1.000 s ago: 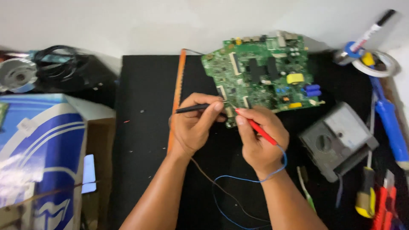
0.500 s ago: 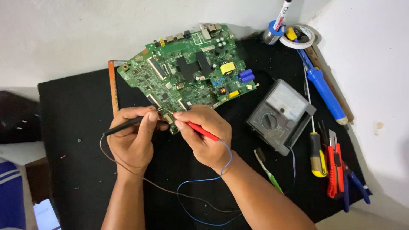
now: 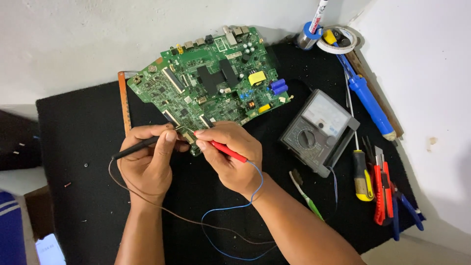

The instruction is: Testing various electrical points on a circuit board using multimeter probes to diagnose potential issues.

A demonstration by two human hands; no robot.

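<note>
Left hand [image 3: 147, 164] pinches the black probe [image 3: 135, 147] and right hand [image 3: 230, 157] grips the red probe [image 3: 228, 151], both tips meeting at the near edge of the green circuit board [image 3: 211, 83], which lies just beyond the knuckles on the black mat [image 3: 78, 127], grey multimeter [image 3: 319, 130] to the right.

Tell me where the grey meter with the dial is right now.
In the head view, the grey meter lies on the black mat, right of the green circuit board and the right hand, left of the blue-handled tool.
</note>
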